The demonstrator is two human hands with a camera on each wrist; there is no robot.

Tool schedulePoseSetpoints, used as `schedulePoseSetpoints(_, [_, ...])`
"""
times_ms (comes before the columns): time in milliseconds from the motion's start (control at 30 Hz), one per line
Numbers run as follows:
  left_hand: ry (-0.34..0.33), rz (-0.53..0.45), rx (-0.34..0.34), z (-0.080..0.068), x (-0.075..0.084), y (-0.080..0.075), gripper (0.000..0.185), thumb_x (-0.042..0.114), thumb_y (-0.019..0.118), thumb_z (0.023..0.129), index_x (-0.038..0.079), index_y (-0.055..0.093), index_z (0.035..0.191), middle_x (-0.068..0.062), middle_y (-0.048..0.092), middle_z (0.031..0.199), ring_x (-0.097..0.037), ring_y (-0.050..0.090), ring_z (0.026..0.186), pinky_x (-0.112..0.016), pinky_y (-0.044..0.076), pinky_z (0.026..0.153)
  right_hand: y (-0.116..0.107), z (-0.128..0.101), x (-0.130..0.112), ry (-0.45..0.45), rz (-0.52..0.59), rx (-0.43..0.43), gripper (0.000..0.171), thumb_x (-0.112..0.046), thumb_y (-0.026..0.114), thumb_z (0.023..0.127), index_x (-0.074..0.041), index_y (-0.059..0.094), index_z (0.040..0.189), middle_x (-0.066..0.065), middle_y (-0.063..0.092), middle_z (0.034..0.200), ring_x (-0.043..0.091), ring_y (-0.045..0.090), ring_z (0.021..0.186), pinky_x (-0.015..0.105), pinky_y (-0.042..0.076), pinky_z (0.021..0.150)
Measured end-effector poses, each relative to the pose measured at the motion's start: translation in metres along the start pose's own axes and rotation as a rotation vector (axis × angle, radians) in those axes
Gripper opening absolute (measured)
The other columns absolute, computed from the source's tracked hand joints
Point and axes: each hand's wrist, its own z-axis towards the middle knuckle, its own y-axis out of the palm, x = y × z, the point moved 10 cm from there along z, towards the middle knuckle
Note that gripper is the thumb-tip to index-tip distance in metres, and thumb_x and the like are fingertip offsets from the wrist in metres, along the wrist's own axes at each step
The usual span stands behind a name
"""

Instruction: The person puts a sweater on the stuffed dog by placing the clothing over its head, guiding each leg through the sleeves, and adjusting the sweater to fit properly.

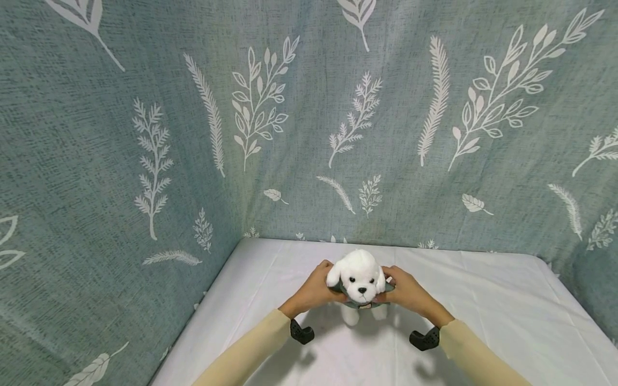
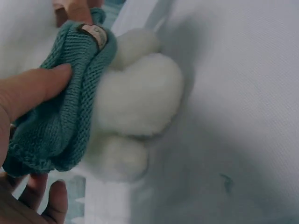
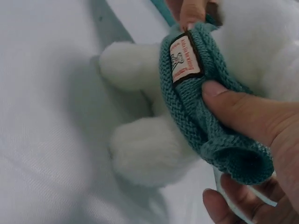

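Note:
A white plush dog [image 1: 359, 281] stands on the white sheet [image 1: 483, 300], facing me, with a teal knitted sweater [image 1: 359, 303] bunched around its neck. My left hand [image 1: 316, 292] grips the sweater's left side; the thumb presses the knit [image 2: 56, 121] beside the dog's white legs [image 2: 135, 102]. My right hand [image 1: 410, 294] pinches the sweater's right side [image 3: 210, 121], thumb on the rolled edge just below a small sewn label [image 3: 184, 58]. The dog's paws [image 3: 145, 156] hang over the sheet.
A grey-green cloth printed with white leaves [image 1: 309, 118] forms walls at the left and the back of the white surface. Black wrist mounts [image 1: 301, 332] [image 1: 425, 339] sit under both cream sleeves.

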Motion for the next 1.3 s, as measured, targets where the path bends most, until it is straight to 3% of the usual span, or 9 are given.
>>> schedulePoseSetpoints(233, [0.012,-0.002,-0.02,0.001,0.004,0.004,0.06,0.03,0.091,0.078,0.024,0.067,0.133,0.008,0.06,0.113,-0.013,0.051,0.1,-0.035,0.046,0.088,-0.003,0.002,-0.003,-0.002,-0.079,0.027,0.061,-0.032,0.089,0.082,-0.01,0.067,0.133,0.009,0.053,0.118,0.022,0.048,0.093,0.042,0.044,0.079])
schedulePoseSetpoints(333, [-0.013,-0.038,-0.027,0.002,0.003,0.006,0.058,0.031,0.089,0.08,0.027,0.066,0.133,0.007,0.058,0.111,-0.014,0.05,0.099,-0.036,0.046,0.087,-0.003,0.001,-0.004,0.009,-0.03,0.024,0.061,-0.031,0.088,0.083,-0.008,0.065,0.134,0.012,0.05,0.125,0.024,0.049,0.1,0.045,0.046,0.083])
schedulePoseSetpoints(500, [-0.063,-0.177,-0.038,0.001,0.003,0.006,0.059,0.027,0.088,0.081,0.026,0.062,0.134,0.0,0.055,0.114,-0.018,0.053,0.101,-0.04,0.047,0.09,-0.002,0.001,-0.002,0.047,0.079,0.007,0.054,-0.032,0.086,0.086,-0.011,0.067,0.132,0.009,0.051,0.127,0.028,0.052,0.113,0.047,0.05,0.087])
schedulePoseSetpoints(667, [-0.053,-0.311,-0.07,0.001,0.007,0.009,0.059,0.03,0.084,0.087,0.027,0.058,0.14,0.003,0.061,0.131,-0.018,0.058,0.119,-0.043,0.047,0.101,-0.003,0.0,-0.003,0.047,0.146,-0.008,0.045,-0.033,0.081,0.09,-0.014,0.069,0.129,0.005,0.057,0.123,0.026,0.052,0.108,0.042,0.05,0.084])
schedulePoseSetpoints(767, [-0.09,-0.353,-0.067,0.002,0.008,0.009,0.052,0.033,0.081,0.09,0.02,0.061,0.138,0.002,0.063,0.133,-0.019,0.059,0.123,-0.043,0.048,0.101,-0.001,-0.001,-0.004,0.056,0.187,-0.027,0.044,-0.034,0.078,0.093,-0.012,0.068,0.13,0.006,0.063,0.12,0.025,0.054,0.104,0.041,0.051,0.083])
schedulePoseSetpoints(1000, [-0.223,-0.396,-0.064,0.003,0.007,0.01,0.048,0.042,0.076,0.093,0.008,0.068,0.126,-0.003,0.067,0.122,-0.019,0.063,0.111,-0.042,0.052,0.096,0.0,-0.002,-0.003,0.155,0.27,-0.045,0.044,-0.04,0.07,0.099,-0.003,0.07,0.123,0.005,0.07,0.111,0.02,0.064,0.101,0.044,0.054,0.087])
schedulePoseSetpoints(1167, [-0.263,-0.417,-0.075,0.004,0.012,0.012,0.039,0.042,0.072,0.095,0.007,0.072,0.113,-0.005,0.07,0.109,-0.019,0.063,0.102,-0.04,0.05,0.093,-0.002,-0.001,0.003,0.267,0.3,-0.029,0.045,-0.05,0.067,0.098,-0.006,0.072,0.107,0.005,0.066,0.093,0.02,0.059,0.086,0.051,0.051,0.082])
schedulePoseSetpoints(1300, [-0.31,-0.439,-0.078,0.005,0.009,0.016,0.04,0.046,0.071,0.094,0.008,0.074,0.108,-0.002,0.07,0.104,-0.015,0.062,0.095,-0.035,0.051,0.086,-0.001,-0.002,0.009,0.334,0.317,-0.018,0.048,-0.055,0.063,0.098,-0.007,0.071,0.099,0.003,0.062,0.086,0.018,0.057,0.079,0.047,0.054,0.077])
